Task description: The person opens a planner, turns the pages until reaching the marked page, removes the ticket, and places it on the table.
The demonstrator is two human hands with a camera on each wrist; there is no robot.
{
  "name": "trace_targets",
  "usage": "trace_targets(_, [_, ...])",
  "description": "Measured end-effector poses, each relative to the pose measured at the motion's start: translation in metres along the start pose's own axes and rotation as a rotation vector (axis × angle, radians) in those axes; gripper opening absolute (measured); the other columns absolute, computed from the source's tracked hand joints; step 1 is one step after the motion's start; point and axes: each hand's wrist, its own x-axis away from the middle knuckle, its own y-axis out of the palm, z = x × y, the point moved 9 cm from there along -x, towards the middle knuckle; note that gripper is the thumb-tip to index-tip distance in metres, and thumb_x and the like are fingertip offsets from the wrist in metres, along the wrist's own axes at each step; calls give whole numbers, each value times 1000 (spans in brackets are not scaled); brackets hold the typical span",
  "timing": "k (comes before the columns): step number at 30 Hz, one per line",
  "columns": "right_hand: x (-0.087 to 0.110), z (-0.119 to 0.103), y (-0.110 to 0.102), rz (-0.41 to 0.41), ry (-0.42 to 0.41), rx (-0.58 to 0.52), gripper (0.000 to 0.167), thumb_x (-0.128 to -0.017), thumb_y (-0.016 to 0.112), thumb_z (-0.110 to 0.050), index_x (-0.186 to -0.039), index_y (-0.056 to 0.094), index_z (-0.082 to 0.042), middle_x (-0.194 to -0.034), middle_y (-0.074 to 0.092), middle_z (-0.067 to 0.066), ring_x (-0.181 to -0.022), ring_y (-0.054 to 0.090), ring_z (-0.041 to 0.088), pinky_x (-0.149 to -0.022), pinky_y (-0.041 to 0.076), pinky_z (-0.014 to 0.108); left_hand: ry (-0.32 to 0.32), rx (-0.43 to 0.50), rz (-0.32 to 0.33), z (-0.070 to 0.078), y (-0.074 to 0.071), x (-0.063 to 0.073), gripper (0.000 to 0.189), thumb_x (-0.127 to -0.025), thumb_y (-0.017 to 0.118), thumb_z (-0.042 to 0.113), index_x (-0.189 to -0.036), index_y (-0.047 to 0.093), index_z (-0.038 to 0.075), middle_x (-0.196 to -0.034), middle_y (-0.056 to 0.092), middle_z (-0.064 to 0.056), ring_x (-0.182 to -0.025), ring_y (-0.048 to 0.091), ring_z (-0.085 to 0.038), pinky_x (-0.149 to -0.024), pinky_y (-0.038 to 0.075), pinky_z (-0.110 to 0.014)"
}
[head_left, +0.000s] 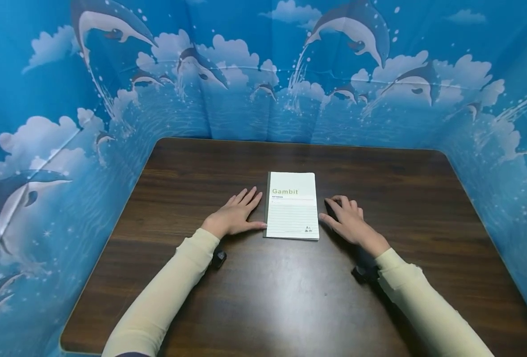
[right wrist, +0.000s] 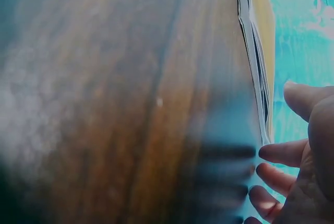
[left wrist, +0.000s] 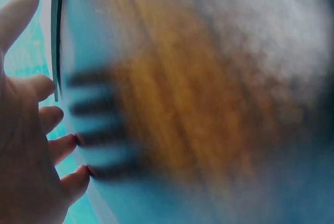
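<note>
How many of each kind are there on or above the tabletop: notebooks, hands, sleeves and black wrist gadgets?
Notebook: 1
Hands, left hand and right hand: 2
Sleeves, left sleeve and right sleeve: 2
Black wrist gadgets, left gadget and right gadget: 2
Total: 7

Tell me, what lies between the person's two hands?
A notebook marked Gambit lies on the dark table between the left hand and the right hand, as the head view shows.

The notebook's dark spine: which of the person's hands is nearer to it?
Left. The left hand is beside the dark spine, its thumb reaching the lower part; the right hand is across the notebook, beyond its opposite edge.
</note>
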Motion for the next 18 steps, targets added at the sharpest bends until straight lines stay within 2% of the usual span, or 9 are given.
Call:
trace_targets(7, [-1, 0, 2, -14, -14, -34, 74, -109, 46, -53, -165, 30, -7, -173, 14, 21, -148, 17, 49, -114, 18, 71, 8, -14, -5, -1, 2, -1, 102, -95, 48, 79, -169, 2, 25, -178, -5, -2, -165, -4, -29, -134, 6, -51])
trace_targets(13, [-2, -3, 8, -55, -11, -79, 79, -108, 45, -56, -166, 26, -6, -176, 2, 20, -157, 6, 51, -120, 8, 75, 22, -28, -6, -1, 3, -4, 101, -95, 45, 80, -169, 3, 25, -178, -5, -2, -166, -4, -26, -135, 5, -49])
trace_targets(18, [-5, -4, 8, -48, -2, -72, 80, -109, 44, -55, -166, 21, -4, -176, 0, 21, -160, -1, 49, -123, 3, 74, 24, -7, -4, -3, 3, -5, 100, -96, 45, 79, -169, 4, 24, -178, -4, -3, -166, -4, -27, -134, 5, -51])
